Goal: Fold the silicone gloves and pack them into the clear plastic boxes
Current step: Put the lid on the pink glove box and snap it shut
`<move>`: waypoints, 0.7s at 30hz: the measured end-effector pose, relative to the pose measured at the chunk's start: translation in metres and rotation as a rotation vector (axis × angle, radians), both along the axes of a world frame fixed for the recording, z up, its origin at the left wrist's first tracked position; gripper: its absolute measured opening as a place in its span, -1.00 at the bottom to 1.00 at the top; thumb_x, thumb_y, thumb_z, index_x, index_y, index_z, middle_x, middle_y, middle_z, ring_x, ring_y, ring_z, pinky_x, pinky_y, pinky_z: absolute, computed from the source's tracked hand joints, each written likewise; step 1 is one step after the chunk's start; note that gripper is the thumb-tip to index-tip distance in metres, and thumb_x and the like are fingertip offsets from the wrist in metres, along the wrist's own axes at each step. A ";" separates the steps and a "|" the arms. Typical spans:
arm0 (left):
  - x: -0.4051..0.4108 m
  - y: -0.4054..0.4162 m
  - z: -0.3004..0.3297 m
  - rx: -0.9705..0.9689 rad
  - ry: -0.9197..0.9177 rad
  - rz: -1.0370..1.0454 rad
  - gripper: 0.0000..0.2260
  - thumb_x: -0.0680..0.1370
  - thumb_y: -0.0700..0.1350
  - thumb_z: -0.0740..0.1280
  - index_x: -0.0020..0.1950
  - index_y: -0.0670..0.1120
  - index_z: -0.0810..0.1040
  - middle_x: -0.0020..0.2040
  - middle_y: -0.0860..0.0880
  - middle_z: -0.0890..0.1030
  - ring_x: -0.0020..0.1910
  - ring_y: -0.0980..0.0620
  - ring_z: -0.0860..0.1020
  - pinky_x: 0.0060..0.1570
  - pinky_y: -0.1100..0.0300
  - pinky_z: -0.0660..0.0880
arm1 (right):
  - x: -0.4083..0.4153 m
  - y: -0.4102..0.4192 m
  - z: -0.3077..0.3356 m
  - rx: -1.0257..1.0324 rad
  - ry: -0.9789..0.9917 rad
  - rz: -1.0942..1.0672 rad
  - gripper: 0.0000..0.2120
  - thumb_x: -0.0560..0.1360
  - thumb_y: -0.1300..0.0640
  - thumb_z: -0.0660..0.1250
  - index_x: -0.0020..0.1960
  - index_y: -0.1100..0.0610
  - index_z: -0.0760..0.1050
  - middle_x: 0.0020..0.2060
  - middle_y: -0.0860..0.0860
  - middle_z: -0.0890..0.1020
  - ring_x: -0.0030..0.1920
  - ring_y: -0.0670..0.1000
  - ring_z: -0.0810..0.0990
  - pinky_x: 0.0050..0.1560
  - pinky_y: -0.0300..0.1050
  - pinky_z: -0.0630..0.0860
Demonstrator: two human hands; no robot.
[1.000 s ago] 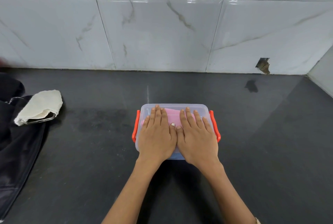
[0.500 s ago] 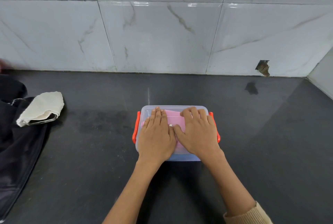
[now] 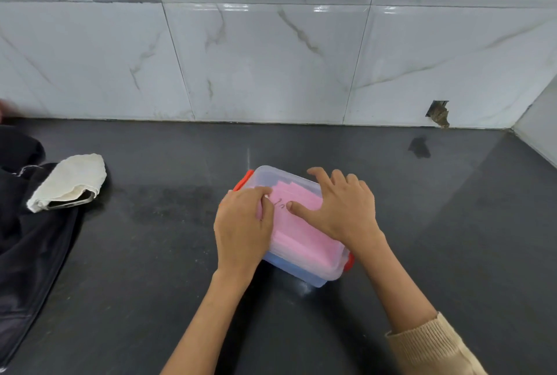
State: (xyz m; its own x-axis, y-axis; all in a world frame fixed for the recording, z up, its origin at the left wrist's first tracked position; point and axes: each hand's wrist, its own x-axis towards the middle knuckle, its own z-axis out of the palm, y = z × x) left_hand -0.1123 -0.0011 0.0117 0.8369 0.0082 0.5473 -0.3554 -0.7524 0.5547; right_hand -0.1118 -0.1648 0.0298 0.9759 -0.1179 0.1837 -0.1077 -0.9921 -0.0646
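Observation:
A clear plastic box [image 3: 304, 272] with orange latches stands on the dark counter, turned at an angle. Folded pink silicone gloves [image 3: 298, 224] show through its closed lid. My left hand [image 3: 242, 225] grips the box's left side with fingers curled over the lid edge. My right hand [image 3: 343, 209] lies flat on the lid's right part, fingers spread, thumb pointing left.
A phone in a cream cloth pouch [image 3: 67, 183] lies on black fabric [image 3: 27, 239] at the left. The tiled wall [image 3: 271, 67] runs along the back, with a side wall [image 3: 539, 121] at the far right. Dark counter [image 3: 452, 209] surrounds the box.
The box has rotated clockwise from square to angled. My left hand shifted from flat on the lid to gripping its left side; my right hand moved to the right part.

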 end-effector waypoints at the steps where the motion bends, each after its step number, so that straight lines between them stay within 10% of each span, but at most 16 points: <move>1: 0.001 0.002 -0.001 -0.056 0.008 0.029 -0.86 0.53 -0.20 0.29 -0.03 -0.08 0.63 -0.19 0.00 0.65 -0.20 0.03 0.57 -0.05 0.05 0.54 | -0.002 -0.001 -0.001 -0.004 0.021 -0.036 -0.24 0.30 -0.57 -0.04 0.26 -0.08 0.32 -0.09 -0.01 0.55 -0.16 0.05 0.46 -0.14 -0.08 0.36; 14: -0.014 0.006 -0.005 -0.574 0.619 -0.073 -0.56 0.63 -0.10 0.09 0.52 0.00 0.13 0.48 0.03 0.26 0.41 0.02 0.30 0.35 0.05 0.30 | -0.035 0.018 -0.012 0.082 0.187 -0.335 -0.49 0.62 -0.11 -0.21 -0.31 0.12 0.29 -0.47 -0.01 0.33 -0.46 0.00 0.32 -0.44 -0.17 0.17; 21: -0.013 0.011 -0.007 -0.829 0.802 -0.202 -0.57 0.64 0.02 0.08 0.52 0.14 0.10 0.45 0.11 0.31 0.35 0.03 0.38 0.30 0.00 0.40 | -0.040 -0.008 -0.030 1.527 0.296 -0.046 -0.72 0.63 -0.08 0.00 0.10 -0.11 0.47 -0.05 -0.04 0.66 -0.08 -0.05 0.65 -0.19 -0.19 0.54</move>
